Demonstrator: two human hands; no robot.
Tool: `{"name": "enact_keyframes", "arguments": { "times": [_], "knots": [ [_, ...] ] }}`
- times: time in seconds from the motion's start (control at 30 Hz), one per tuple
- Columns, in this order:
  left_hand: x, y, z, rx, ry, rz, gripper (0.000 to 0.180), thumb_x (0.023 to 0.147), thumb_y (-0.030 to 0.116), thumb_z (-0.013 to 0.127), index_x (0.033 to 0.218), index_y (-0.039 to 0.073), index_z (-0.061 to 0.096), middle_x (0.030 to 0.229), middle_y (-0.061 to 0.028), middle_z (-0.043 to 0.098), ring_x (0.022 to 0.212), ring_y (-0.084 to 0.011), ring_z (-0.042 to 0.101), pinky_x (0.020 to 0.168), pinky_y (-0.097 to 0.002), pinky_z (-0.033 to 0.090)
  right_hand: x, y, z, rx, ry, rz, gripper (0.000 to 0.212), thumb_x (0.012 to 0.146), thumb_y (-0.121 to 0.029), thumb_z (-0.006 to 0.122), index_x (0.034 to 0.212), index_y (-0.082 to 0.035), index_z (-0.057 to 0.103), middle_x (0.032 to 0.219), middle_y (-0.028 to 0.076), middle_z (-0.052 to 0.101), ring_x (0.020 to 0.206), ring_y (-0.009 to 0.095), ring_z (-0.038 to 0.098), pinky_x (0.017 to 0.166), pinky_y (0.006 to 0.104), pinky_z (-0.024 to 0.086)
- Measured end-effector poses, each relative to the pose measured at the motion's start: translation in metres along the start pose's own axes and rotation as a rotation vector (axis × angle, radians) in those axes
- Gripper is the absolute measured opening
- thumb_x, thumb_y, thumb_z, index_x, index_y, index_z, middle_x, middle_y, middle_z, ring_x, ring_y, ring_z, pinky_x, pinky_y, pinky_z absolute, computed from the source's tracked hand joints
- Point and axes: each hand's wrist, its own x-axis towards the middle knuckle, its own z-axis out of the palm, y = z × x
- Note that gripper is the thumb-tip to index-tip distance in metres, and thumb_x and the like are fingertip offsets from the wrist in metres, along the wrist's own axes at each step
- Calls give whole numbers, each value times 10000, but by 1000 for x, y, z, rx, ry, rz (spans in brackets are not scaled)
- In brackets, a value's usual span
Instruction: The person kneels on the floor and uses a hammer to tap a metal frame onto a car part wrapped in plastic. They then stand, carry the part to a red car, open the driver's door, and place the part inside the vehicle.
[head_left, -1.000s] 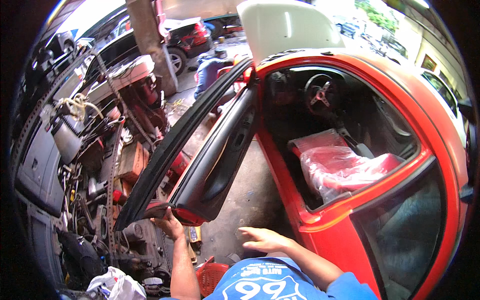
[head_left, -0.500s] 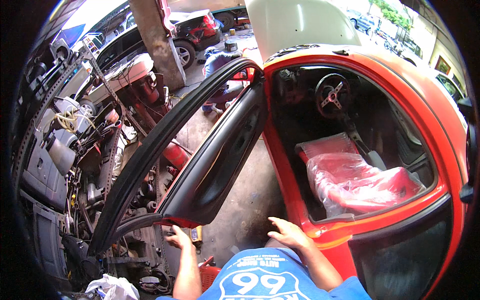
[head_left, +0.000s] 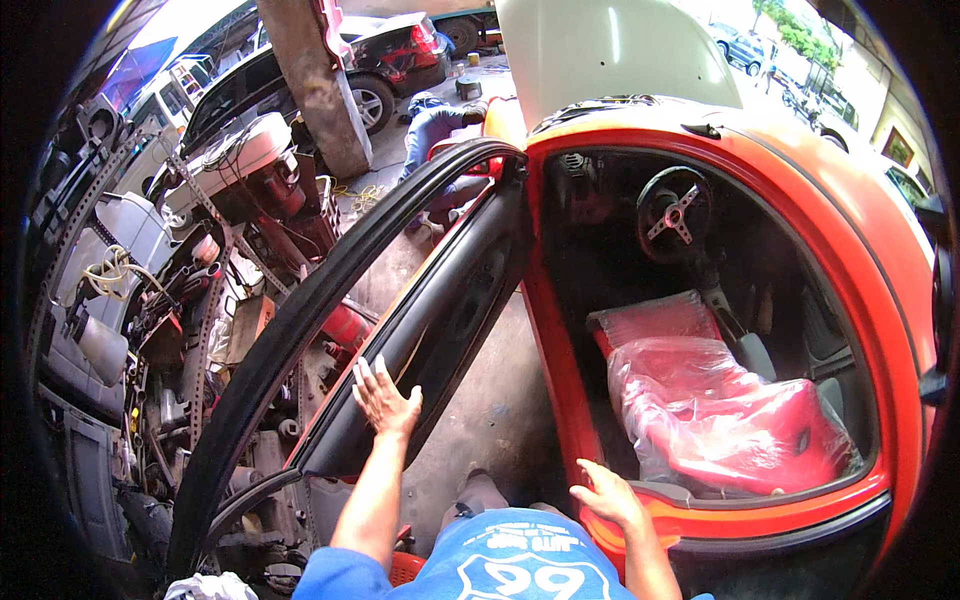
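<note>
Now L hand (head_left: 385,398) fingers spread flat on door panel (head_left: 440,330), R hand (head_left: 608,495) open near sill (head_left: 600,520).

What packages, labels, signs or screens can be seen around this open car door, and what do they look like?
Clear plastic wrap: a crinkled, shiny cover over the red seat inside the car.
Printed shirt design: white shield-shaped emblem on the person's blue shirt, bottom centre.
White plastic bag: crumpled, at the lower left edge below the shelves of parts.
Framed sign: a small dark rectangle on the pale wall, far right; too small to make out.
No screens show.
</note>
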Motion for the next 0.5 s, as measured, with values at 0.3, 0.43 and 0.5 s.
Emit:
{"name": "enact_keyframes", "arguments": {
  "times": [0.3, 0.43, 0.5],
  "knots": [
    [44, -6, 32, 440, -344, -76, 1332, 738, 635, 774, 1655, 14, 32, 1692, -340, -37, 1570, -526, -64, 1231, -698, 7, 3, -8, 11, 85, -55, 271, 734, 900, -377, 744, 1513, -56, 499, 1420, 217, 624, 1324, 338, 603, 1106, 442, 478],
    [56, -29, 31, 264, -275, -27, 1307, 747, 632, 756, 1655, 16, 46, 1701, -321, -24, 1581, -498, -47, 1243, -671, 1, 28, -20, 13, 67, -79, 234, 724, 902, -369, 739, 1509, -52, 502, 1414, 222, 628, 1315, 338, 610, 1104, 438, 482],
    [62, -47, 28, 240, -217, 22, 1290, 708, 615, 786, 1653, 35, 129, 1701, -293, 59, 1581, -471, 32, 1263, -621, 36, 46, -31, 12, 72, -60, 199, 720, 905, -366, 734, 1508, -48, 502, 1413, 224, 629, 1310, 339, 614, 1105, 436, 481]
  ]
}}
